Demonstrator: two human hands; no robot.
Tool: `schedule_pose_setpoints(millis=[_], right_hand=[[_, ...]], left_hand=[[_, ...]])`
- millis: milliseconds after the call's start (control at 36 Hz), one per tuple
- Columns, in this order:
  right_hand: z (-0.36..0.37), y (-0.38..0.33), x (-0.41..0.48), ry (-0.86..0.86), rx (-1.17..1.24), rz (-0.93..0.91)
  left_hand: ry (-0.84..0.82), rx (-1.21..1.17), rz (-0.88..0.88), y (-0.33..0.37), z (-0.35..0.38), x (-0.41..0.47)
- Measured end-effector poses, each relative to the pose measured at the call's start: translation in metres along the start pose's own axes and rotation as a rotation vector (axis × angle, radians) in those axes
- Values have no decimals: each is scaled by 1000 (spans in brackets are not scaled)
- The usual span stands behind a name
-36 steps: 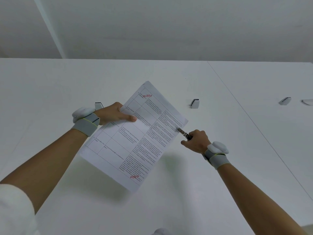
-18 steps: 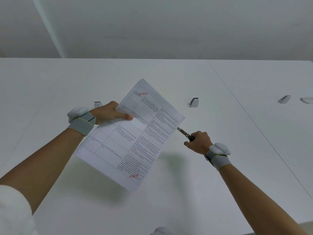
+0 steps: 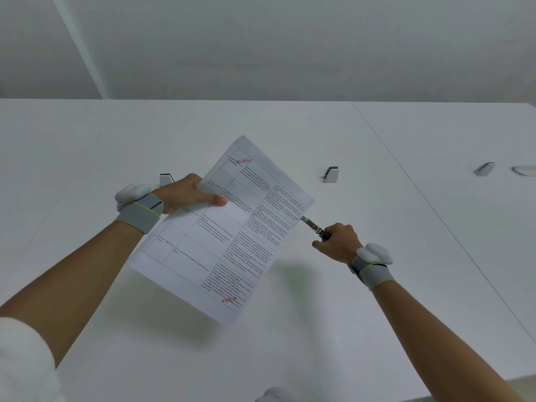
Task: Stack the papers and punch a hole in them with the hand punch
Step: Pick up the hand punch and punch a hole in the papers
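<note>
Since half a second ago our hand punch (image 3: 314, 228) has closed back on the papers (image 3: 223, 227). Right hand (image 3: 338, 242) fingers grip its handles; left hand (image 3: 185, 195) pinches the stack above the bench (image 3: 87, 146), edge offered for punching.

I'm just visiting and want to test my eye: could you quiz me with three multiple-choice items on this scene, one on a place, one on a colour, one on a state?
1. Where is the hand punch?
A. In the right hand, at the papers' right edge
B. Lying on the table
C. In the left hand

2. What colour are the stamped words on the papers?
A. Blue
B. Red
C. Green

3. How are the papers held?
A. Flat on the table
B. Folded in half
C. Lifted above the table in the left hand's grip

Answers:
1 A: the right hand grips it.
2 B: both stamps are red.
3 C: the left hand pinches them, and their shadow falls on the table.
</note>
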State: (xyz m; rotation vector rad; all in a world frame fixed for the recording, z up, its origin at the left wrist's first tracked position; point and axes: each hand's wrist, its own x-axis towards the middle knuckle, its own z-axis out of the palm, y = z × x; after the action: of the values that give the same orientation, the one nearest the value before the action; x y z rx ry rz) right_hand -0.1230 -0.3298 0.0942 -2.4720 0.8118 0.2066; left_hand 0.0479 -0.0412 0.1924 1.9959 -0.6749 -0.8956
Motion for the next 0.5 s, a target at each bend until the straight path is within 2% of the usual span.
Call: schedule_pose_setpoints(millis=[500], right_hand=[[1,-12,4,-13,-12,-15]], left_hand=[[19,36,-18,-4,4,9]])
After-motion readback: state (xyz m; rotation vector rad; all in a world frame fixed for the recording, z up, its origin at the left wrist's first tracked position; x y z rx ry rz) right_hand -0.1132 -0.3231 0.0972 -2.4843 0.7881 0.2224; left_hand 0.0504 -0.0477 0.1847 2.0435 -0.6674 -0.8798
